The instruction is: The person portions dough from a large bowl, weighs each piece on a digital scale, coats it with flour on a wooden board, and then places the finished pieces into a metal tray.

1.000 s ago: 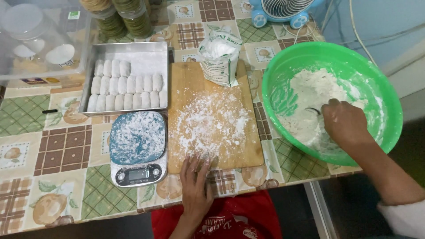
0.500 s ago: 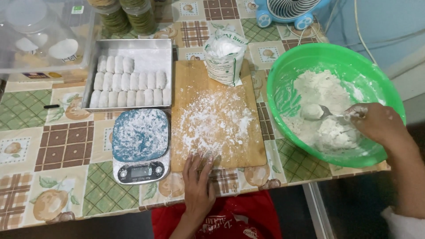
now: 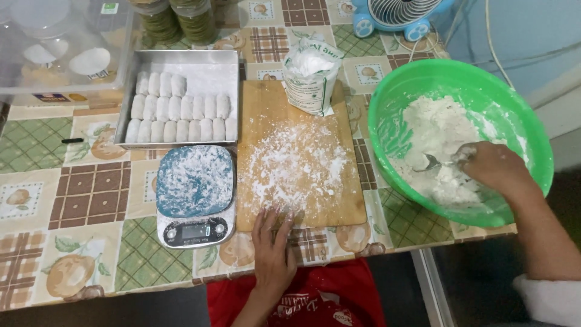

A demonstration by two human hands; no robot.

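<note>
My right hand (image 3: 495,168) is inside a green plastic bowl (image 3: 387,103) of white dough (image 3: 438,130), gripping a metal spoon (image 3: 431,162) whose bowl digs into the dough. My left hand (image 3: 273,249) rests flat, fingers apart, on the near edge of a floured wooden cutting board (image 3: 339,200). Left of the board a digital kitchen scale (image 3: 195,195) has its blue platform dusted with flour.
A metal tray (image 3: 209,63) holds rows of floured white dough pieces (image 3: 181,115). An open flour bag (image 3: 311,75) stands on the board's far end. A clear plastic container (image 3: 54,48), stacked jars (image 3: 178,21) and a small blue fan (image 3: 396,15) line the back of the patterned tablecloth (image 3: 91,194).
My right hand moved from scooping deep in the dough toward the bowl's near right side, the spoon dragging through the dough. My left hand stayed on the board edge.
</note>
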